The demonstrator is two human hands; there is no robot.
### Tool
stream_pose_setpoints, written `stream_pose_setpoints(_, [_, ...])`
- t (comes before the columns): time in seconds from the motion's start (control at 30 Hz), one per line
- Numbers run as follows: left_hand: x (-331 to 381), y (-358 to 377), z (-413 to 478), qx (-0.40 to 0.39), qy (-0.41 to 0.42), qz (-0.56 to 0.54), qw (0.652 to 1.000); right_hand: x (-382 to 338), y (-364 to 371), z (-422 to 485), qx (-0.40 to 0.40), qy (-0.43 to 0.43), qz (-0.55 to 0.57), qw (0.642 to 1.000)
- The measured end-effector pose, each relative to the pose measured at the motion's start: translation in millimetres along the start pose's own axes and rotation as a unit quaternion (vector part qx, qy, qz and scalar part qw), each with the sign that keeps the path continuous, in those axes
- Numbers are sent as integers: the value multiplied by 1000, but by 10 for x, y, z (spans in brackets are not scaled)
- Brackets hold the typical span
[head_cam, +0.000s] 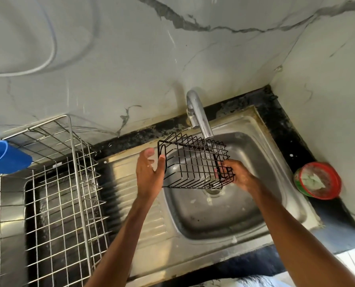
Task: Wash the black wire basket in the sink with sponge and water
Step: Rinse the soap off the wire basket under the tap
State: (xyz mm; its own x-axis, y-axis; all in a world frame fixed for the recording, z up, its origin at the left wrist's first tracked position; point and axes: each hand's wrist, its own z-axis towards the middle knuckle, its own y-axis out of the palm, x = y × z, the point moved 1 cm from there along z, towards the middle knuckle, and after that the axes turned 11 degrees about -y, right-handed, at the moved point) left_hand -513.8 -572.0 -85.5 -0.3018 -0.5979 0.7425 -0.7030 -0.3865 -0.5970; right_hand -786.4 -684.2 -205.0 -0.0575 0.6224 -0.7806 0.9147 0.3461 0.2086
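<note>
Over the steel sink [214,220] bowl I hold the black wire basket [195,162] tilted in the air. Its far rim is just beneath the tap [199,114] spout, and water [209,149] runs down through the wires. My right hand [240,177] has its fingers [226,169] curled round the basket's right end. My left hand [149,172] is spread loose, thumb against the left end frame, the other fingers straight and off the wire. Below the basket the bowl lies open down to the drain. Across the ribbed drainboard to my left, well apart, stands a steel dish rack [65,193] beside a blue plastic holder [4,157]. On the black worktop [276,117], near the right-hand wall, sits a red-rimmed tub [317,180]; the print on its green side is too blurred to read.
</note>
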Motion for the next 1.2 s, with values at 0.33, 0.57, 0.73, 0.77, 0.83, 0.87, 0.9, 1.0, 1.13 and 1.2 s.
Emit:
stream_pose_setpoints(0.33, [521, -22, 48, -195, -110, 97, 970, -65, -24, 3, 42, -8, -8, 999])
stream_pose_setpoints(0.57, [495, 61, 120, -288, -267, -22, 919, -103, -64, -13, 40, -5, -20, 999])
stream_pose_setpoints(0.73, [429, 180, 67, -242, -270, 39, 931, -43, -88, 25, 48, 4, -64, 997])
stream_pose_setpoints(0.77, [420, 187, 53, -240, -261, 55, 934, 13, -122, 67, 46, 7, -67, 997])
stream_pose_setpoints(0.83, [389, 187, 43, -255, -256, 67, 930, 22, -111, 89, 40, 15, -74, 996])
stream_pose_setpoints(0.87, [361, 187, 50, -263, -257, 77, 927, -44, -61, 50, 35, 13, -76, 996])
stream_pose_setpoints(0.9, [326, 184, 61, -264, -258, 83, 926, -138, 10, -5, 26, 6, -77, 997])
stream_pose_setpoints(1.0, [300, 170, 93, -246, -260, 77, 931, -314, 102, -60, 10, 0, -93, 996])
stream_pose_setpoints(1.13, [330, 171, 72, -238, -256, 88, 933, -552, 261, -186, 87, -142, -276, 947])
stream_pose_setpoints(1.2, [360, 171, 62, -219, -265, 87, 935, -585, 480, -278, 48, -224, -375, 898])
